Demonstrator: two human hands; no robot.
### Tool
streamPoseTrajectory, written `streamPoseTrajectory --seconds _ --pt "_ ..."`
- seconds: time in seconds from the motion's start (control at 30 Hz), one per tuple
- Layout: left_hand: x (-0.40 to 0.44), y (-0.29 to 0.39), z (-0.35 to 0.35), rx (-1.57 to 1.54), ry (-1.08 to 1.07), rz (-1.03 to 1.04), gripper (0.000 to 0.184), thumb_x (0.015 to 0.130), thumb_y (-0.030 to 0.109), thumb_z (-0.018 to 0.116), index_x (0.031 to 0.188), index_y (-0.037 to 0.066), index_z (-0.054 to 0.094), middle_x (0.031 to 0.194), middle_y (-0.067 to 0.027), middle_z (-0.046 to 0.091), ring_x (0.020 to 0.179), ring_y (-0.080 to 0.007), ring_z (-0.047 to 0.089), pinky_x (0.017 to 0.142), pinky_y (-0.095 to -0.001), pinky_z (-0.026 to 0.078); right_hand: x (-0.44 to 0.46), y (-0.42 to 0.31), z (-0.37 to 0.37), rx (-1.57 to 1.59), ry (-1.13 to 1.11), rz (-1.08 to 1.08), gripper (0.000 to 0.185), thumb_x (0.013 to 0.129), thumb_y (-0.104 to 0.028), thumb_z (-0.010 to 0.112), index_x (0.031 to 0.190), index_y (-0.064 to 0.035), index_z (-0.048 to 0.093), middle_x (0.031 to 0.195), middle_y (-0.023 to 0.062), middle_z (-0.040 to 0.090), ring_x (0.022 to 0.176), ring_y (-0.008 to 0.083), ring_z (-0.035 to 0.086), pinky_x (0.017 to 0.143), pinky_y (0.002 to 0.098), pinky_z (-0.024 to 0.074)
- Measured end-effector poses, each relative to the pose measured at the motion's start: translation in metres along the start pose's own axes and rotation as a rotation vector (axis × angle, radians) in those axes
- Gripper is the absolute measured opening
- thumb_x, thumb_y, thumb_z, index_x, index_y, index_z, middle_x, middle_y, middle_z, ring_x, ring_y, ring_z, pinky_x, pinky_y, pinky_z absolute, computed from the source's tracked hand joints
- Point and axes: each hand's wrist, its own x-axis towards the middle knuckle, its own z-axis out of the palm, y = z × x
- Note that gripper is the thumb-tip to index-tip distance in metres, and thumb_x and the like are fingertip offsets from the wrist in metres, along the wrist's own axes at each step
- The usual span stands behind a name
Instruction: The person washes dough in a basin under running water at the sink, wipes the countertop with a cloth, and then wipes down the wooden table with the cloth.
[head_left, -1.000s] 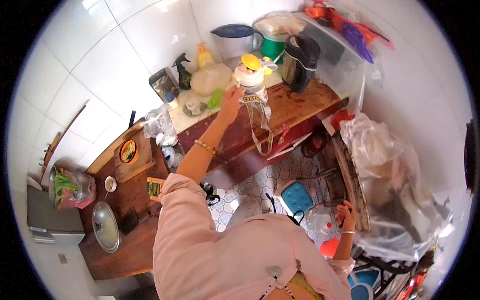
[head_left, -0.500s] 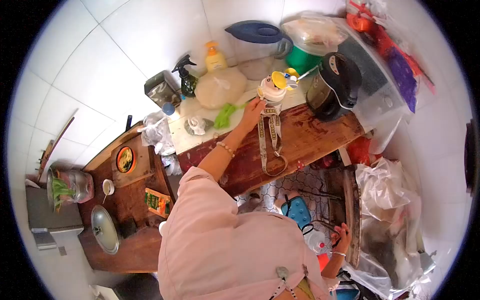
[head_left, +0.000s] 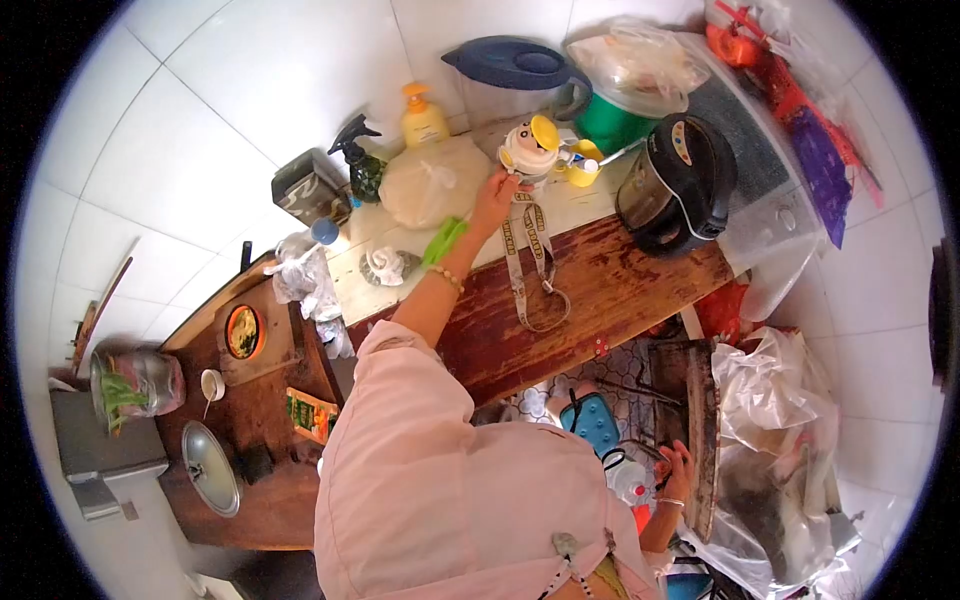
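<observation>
My left hand (head_left: 494, 205) is closed at the front of a white water bottle (head_left: 527, 150) with a yellow lid, on the pale back part of the counter. A printed lanyard strap (head_left: 518, 275) hangs from it across the red-brown wood. A yellow-and-white cup (head_left: 580, 163) stands just right of the bottle. A green cloth or bag (head_left: 443, 240) lies beside my left forearm. Low on the right, my right hand (head_left: 677, 470) has its fingers curled beside a wooden edge (head_left: 703, 440). Something dark shows at its fingertips, too small to name.
A black electric kettle (head_left: 675, 185) stands on the right, before a green tub (head_left: 605, 122). Behind are a soap pump bottle (head_left: 424, 120) and a spray bottle (head_left: 362, 165). Left, a lower wooden table holds an orange bowl (head_left: 245, 332) and a pot lid (head_left: 210, 468). A blue stool (head_left: 592, 425) is below.
My left hand and the water bottle have shifted left and back toward the wall, away from the yellow cup. The lanyard has moved along. My right hand stays low by the wooden edge.
</observation>
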Motion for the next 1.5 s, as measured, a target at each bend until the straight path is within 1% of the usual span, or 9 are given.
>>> streamPoseTrajectory --seconds 0.37,0.47,0.53,0.63,0.97,1.17,1.23,1.47,1.5 --pt "0.014 -0.014 -0.040 0.396 -0.095 -0.156 0.027 0.082 0.027 0.052 0.093 0.003 0.056 0.089 -0.0107 0.059 0.084 -0.0148 0.056 0.073 -0.0298 0.043 0.022 -0.004 0.032 -0.080 -0.109 -0.002 0.033 0.083 -0.023 0.053 0.108 -0.0031 0.045 0.085 0.0095 0.059 0.049 0.0111 0.055 0.033 0.0187 0.0328" --pt "0.007 0.012 -0.081 0.440 0.105 -0.229 0.037 0.077 0.036 0.057 0.099 0.006 0.054 0.098 -0.0138 0.055 0.086 -0.0193 0.056 0.071 -0.0344 0.045 0.026 -0.008 0.045 -0.081 -0.139 -0.023 0.033 0.083 -0.022 0.053 0.108 -0.0028 0.045 0.085 0.0094 0.059 0.050 0.0113 0.055 0.033 0.0193 0.0332" --pt "0.012 0.014 -0.106 1.121 0.316 -0.028 0.047 0.072 0.040 0.061 0.104 0.007 0.051 0.106 -0.0141 0.050 0.085 -0.0253 0.056 0.069 -0.0376 0.046 0.028 -0.007 0.048 -0.107 -0.141 -0.006 0.036 0.082 -0.025 0.055 0.109 -0.0032 0.045 0.084 0.0104 0.059 0.049 0.0124 0.055 0.035 0.0212 0.0360" --pt "0.021 -0.005 -0.124 1.350 0.258 0.057 0.047 0.069 0.037 0.064 0.102 0.007 0.050 0.105 -0.0138 0.047 0.083 -0.0283 0.056 0.066 -0.0393 0.047 0.037 -0.004 0.056 -0.104 -0.178 0.029 0.036 0.082 -0.026 0.054 0.109 -0.0032 0.045 0.084 0.0104 0.059 0.049 0.0120 0.055 0.034 0.0210 0.0359" --pt "0.047 0.001 -0.160 1.415 -0.043 0.043 0.023 0.075 0.025 0.057 0.090 0.007 0.055 0.087 -0.0146 0.053 0.076 -0.0325 0.057 0.065 -0.0408 0.046 0.044 -0.022 0.092 -0.173 -0.153 0.053 0.034 0.083 -0.023 0.052 0.110 -0.0034 0.043 0.086 0.0096 0.058 0.051 0.0117 0.055 0.034 0.0194 0.0324" --pt "0.069 -0.002 -0.181 1.016 0.028 0.085 0.025 0.077 0.022 0.056 0.090 0.002 0.056 0.082 -0.0216 0.057 0.080 -0.0391 0.053 0.068 -0.0401 0.044 0.053 -0.023 0.097 -0.190 -0.135 0.070 0.033 0.084 -0.022 0.051 0.110 -0.0027 0.043 0.085 0.0096 0.058 0.049 0.0111 0.054 0.034 0.0193 0.0322" --pt "0.077 -0.031 -0.198 0.805 0.107 0.053 0.026 0.077 0.022 0.056 0.090 0.000 0.056 0.083 -0.0194 0.058 0.080 -0.0377 0.054 0.070 -0.0388 0.043 0.053 -0.027 0.103 -0.179 -0.130 0.071 0.031 0.084 -0.021 0.051 0.109 -0.0043 0.044 0.085 0.0093 0.058 0.047 0.0110 0.052 0.035 0.0198 0.0328" --pt "0.047 0.049 -0.255 1.176 -0.111 0.161 0.029 0.085 0.019 0.042 0.106 0.001 0.051 0.115 -0.0155 0.043 0.108 -0.0264 0.042 0.091 -0.0357 0.033 0.074 -0.034 0.171 -0.158 -0.417 -0.116 0.052 0.080 -0.022 0.056 0.123 -0.0043 0.034 0.099 0.0068 0.052 0.072 0.0146 0.054 0.062 0.0244 0.0472" --pt "0.040 0.064 -0.261 1.176 -0.100 0.167 0.030 0.086 0.018 0.040 0.109 0.002 0.051 0.120 -0.0149 0.041 0.111 -0.0257 0.039 0.094 -0.0357 0.031 0.059 -0.057 0.207 0.109 -0.458 -0.125 0.046 0.080 -0.021 0.056 0.120 -0.0055 0.039 0.082 0.0055 0.054 0.071 0.0137 0.052 0.060 0.0267 0.0461"
